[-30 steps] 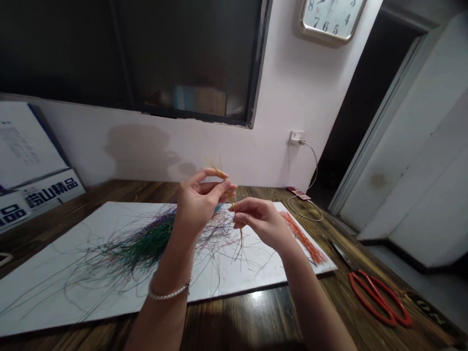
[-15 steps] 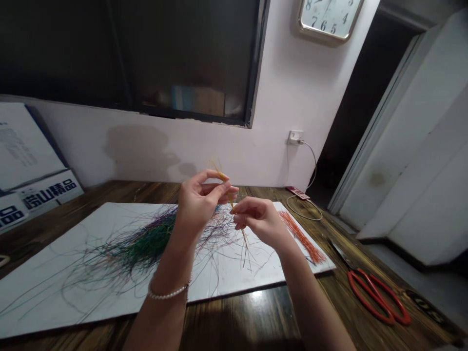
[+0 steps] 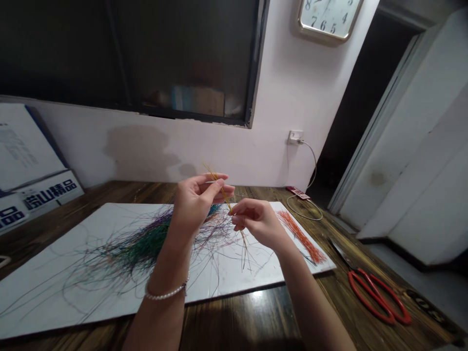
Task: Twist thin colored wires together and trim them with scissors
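Note:
A small bundle of thin yellow wires slants between my two hands above a white board. My left hand, upper of the two, pinches the bundle between thumb and fingers, and its top ends stick out past the index finger. Lower down, my right hand is closed on the bundle, with loose ends fanning out below the fingertips. Behind my left forearm lies a tangled heap of green, purple and blue wires on the board. A row of orange wires rests at the board's right end.
Red-handled scissors lie on the wooden table at the right. A cable runs from the wall socket to a small red-and-white object. Printed boxes stand at the left.
My left hand has shifted slightly left and down, and the upper ends of the yellow wires look straighter and closer together. My right hand has barely moved.

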`<control>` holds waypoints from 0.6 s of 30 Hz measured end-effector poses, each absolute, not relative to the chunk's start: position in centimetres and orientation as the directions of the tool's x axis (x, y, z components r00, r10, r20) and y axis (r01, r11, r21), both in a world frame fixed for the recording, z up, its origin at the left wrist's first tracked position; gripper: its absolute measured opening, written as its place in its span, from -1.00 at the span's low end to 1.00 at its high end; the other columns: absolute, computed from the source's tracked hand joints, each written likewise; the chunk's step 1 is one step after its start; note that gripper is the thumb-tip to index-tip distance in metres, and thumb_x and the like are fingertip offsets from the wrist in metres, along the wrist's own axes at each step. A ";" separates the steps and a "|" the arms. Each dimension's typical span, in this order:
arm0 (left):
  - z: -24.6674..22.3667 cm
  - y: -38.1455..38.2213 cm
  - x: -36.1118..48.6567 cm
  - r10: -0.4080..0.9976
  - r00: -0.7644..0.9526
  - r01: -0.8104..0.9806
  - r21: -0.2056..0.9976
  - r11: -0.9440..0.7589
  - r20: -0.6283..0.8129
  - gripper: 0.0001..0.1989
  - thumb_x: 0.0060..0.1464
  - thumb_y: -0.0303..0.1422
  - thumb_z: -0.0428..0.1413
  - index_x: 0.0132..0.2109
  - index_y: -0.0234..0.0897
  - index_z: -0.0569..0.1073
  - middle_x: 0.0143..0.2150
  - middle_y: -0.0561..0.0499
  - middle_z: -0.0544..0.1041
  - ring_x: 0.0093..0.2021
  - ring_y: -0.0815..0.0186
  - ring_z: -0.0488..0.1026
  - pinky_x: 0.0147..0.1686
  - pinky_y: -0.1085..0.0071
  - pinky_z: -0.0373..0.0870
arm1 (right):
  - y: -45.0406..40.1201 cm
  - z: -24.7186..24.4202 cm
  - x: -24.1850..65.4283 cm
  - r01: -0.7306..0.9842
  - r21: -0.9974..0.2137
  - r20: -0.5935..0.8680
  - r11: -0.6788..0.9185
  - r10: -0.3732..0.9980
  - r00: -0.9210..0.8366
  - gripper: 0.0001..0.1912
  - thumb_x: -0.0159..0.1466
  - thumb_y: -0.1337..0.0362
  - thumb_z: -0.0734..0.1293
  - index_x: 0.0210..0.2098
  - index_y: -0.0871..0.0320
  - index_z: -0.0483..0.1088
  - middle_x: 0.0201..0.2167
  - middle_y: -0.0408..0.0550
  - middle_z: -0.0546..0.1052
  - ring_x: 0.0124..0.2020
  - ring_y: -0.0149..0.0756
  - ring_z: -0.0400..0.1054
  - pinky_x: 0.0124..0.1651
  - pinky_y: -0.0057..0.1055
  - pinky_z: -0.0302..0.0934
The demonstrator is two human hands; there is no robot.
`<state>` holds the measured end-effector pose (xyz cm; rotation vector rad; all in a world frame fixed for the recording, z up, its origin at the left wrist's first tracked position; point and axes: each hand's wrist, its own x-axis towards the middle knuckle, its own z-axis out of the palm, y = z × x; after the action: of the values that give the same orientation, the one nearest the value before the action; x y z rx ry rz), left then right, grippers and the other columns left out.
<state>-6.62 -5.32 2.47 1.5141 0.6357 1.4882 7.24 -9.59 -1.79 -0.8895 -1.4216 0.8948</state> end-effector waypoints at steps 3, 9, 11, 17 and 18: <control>2.4 -5.2 -6.8 0.847 0.166 -0.212 0.857 -0.470 0.506 -0.81 -0.07 -0.31 0.23 -0.29 -0.32 0.56 -0.45 -0.09 0.59 -0.45 0.24 0.55 -0.40 0.39 0.52 | -9.5 -1.9 7.3 0.035 -0.910 0.412 0.414 0.909 -0.061 -0.93 0.03 0.44 0.34 -0.48 0.19 0.43 -0.56 -0.20 0.44 -0.55 -0.49 0.36 -0.48 -0.52 0.27; 2.4 -4.9 -7.2 0.837 0.208 -0.206 0.859 -0.469 0.506 -0.85 -0.06 -0.31 0.22 -0.34 -0.30 0.57 -0.48 -0.07 0.59 -0.46 0.24 0.55 -0.44 0.41 0.51 | -9.6 -1.9 7.3 0.052 -0.907 0.413 0.417 0.907 -0.080 -0.90 0.01 0.48 0.31 -0.50 0.18 0.43 -0.57 -0.21 0.42 -0.54 -0.48 0.34 -0.46 -0.49 0.31; 2.5 -4.9 -7.4 0.835 0.223 -0.202 0.862 -0.465 0.503 -0.86 -0.04 -0.31 0.20 -0.36 -0.31 0.56 -0.49 -0.06 0.59 -0.48 0.25 0.55 -0.45 0.42 0.50 | -9.6 -1.9 7.2 0.072 -0.907 0.410 0.415 0.909 -0.073 -0.89 0.01 0.48 0.31 -0.50 0.18 0.43 -0.57 -0.20 0.42 -0.54 -0.48 0.33 -0.45 -0.48 0.32; 2.8 -5.2 -7.4 0.834 0.265 -0.187 0.875 -0.447 0.483 -0.88 -0.02 -0.33 0.19 -0.37 -0.31 0.53 -0.48 -0.03 0.59 -0.46 0.28 0.55 -0.43 0.46 0.49 | -9.7 -2.0 7.2 0.169 -0.898 0.408 0.406 0.913 -0.024 -0.89 0.02 0.47 0.29 -0.48 0.19 0.43 -0.56 -0.18 0.42 -0.54 -0.45 0.34 -0.46 -0.46 0.30; 2.8 -5.2 -7.4 0.833 0.265 -0.176 0.874 -0.453 0.485 -0.87 -0.02 -0.32 0.19 -0.36 -0.31 0.53 -0.48 -0.03 0.59 -0.46 0.28 0.55 -0.43 0.46 0.49 | -9.7 -2.0 7.3 0.191 -0.891 0.415 0.411 0.910 -0.017 -0.88 0.03 0.47 0.29 -0.46 0.19 0.44 -0.55 -0.17 0.43 -0.54 -0.44 0.34 -0.46 -0.45 0.30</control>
<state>-7.36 -5.22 2.82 1.6015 0.6225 1.3576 7.27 -9.73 -2.02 -1.0271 -1.5006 0.7716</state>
